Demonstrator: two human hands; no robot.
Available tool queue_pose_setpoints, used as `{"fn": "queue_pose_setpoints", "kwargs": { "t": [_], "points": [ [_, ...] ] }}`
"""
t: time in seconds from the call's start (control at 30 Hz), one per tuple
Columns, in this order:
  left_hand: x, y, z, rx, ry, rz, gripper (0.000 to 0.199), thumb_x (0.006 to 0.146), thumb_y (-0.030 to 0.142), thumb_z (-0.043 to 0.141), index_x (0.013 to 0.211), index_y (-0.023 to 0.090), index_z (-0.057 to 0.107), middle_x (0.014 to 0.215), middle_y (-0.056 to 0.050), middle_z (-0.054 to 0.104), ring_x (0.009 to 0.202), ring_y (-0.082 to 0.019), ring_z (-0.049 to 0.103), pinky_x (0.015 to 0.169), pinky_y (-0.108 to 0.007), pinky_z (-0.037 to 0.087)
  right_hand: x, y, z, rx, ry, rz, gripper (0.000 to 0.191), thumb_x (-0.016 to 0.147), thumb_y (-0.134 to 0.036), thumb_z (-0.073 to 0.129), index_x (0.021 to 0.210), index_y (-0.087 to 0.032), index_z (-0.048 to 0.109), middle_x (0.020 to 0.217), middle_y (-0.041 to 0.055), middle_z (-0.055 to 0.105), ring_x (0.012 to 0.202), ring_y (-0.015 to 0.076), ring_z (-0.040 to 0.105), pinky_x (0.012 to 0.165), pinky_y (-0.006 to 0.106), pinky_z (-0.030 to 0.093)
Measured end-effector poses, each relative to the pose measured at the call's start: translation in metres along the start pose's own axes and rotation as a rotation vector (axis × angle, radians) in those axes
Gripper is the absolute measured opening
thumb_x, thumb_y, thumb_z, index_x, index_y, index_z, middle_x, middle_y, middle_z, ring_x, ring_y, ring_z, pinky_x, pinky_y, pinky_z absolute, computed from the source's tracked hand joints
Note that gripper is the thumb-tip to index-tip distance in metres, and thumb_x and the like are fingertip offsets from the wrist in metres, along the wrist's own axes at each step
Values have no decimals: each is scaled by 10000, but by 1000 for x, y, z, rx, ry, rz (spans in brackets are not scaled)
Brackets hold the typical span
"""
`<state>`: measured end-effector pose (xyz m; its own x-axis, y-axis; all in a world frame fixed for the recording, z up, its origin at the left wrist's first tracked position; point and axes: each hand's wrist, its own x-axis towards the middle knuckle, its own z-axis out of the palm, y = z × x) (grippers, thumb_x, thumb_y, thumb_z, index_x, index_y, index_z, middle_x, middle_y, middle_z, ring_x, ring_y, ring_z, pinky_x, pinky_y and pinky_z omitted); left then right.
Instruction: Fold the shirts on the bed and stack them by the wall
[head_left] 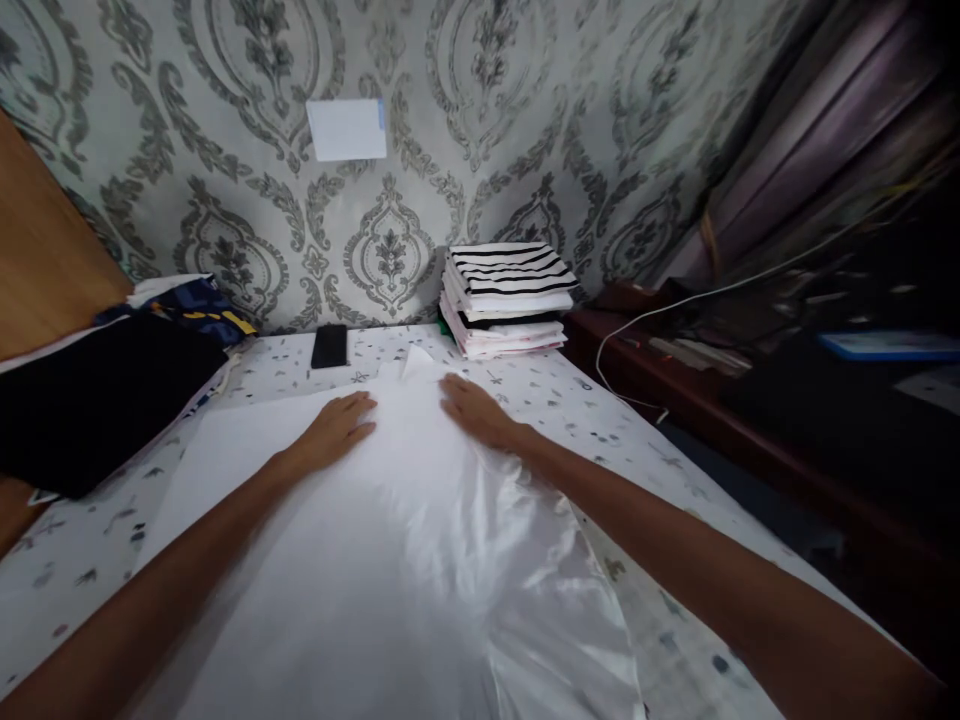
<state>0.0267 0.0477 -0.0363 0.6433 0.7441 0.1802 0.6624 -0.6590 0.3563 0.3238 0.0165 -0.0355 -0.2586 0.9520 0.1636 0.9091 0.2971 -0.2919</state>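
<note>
A white garment (390, 560) lies spread over the patterned sheet in front of me, fairly flat at the left and wrinkled at the right. What looks like its collar (418, 364) sticks up at the far end. My left hand (334, 430) rests on the cloth left of the collar, fingers stretched out. On the other side, my right hand (480, 412) lies flat near the collar's right edge with its fingers extended. Neither hand grips the fabric. The garment's lower end runs out of view at the bottom.
A folded stack of clothes (510, 300), striped on top, stands against the wall. A black phone (330, 346) lies left of it. Dark clothes (112, 390) are heaped at the left. Along the right runs a dark red wooden edge (697, 390) with a white cable (720, 292).
</note>
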Motion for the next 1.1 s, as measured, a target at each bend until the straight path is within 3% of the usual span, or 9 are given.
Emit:
{"fn": "queue_pose_setpoints", "kwargs": {
  "t": [0.1,0.2,0.37,0.53,0.6,0.73,0.9,1.0,1.1],
  "points": [
    [9,-11,2,107,-28,-35,542,991,503,298,1413,218,486,1553,-103,455,1455,-244,369,1198,-464,279,-3,34,-8,-63,7,45,470,1001,-251,346,1423,-98,485,1540,186,439,1434,276,400,1178,478,320],
    [18,-23,-4,160,-26,-51,544,1000,469,273,1429,202,474,1552,-100,459,1457,-229,372,1196,-467,283,-4,40,-13,-182,-4,33,452,1006,-249,327,1391,-104,512,1518,181,469,1399,278,443,1149,463,352],
    [23,-9,-7,226,-3,-213,529,1014,395,243,1442,178,467,1574,-114,423,1492,-252,308,1198,-529,255,3,6,-12,-334,16,80,389,982,-198,361,1267,-73,595,1431,222,541,1352,324,476,1135,510,324],
    [-9,41,5,180,-94,-194,596,1025,506,206,1521,213,359,1642,-87,287,1526,-212,219,1232,-487,185,5,-42,16,-161,13,-179,506,1023,-397,318,1408,-122,498,1520,183,466,1432,288,393,1147,458,336],
    [-27,46,5,171,-135,-170,641,1013,568,193,1541,229,322,1647,-72,273,1529,-193,207,1240,-464,165,5,-46,28,-118,-6,-209,564,1025,-452,273,1448,-131,465,1541,172,445,1449,282,372,1155,475,334],
    [-65,0,-24,244,-140,-378,639,1012,546,214,1545,210,320,1644,-85,272,1531,-213,200,1234,-479,167,6,-19,38,-157,57,-119,560,1018,-431,276,1458,-139,462,1555,157,431,1456,270,368,1162,488,329],
    [-99,-66,-72,345,-49,-661,602,1016,435,216,1513,123,354,1621,-166,307,1518,-265,240,1202,-513,229,7,8,27,-194,106,-93,504,1002,-361,317,1396,-111,509,1490,190,503,1409,286,429,1122,496,381],
    [-111,-47,-69,353,26,-668,621,1018,447,215,1517,94,323,1632,-201,261,1531,-286,187,1214,-555,154,-5,-12,22,-188,111,-88,497,998,-342,316,1365,-76,519,1466,239,505,1402,340,424,1096,552,383],
    [-124,13,-45,219,-2,-577,671,1018,516,164,1559,125,228,1663,-166,181,1544,-260,129,1223,-514,162,-40,-59,23,-168,102,-165,556,1017,-414,286,1402,-67,486,1516,252,439,1448,361,353,1127,576,336]
  ]
}}
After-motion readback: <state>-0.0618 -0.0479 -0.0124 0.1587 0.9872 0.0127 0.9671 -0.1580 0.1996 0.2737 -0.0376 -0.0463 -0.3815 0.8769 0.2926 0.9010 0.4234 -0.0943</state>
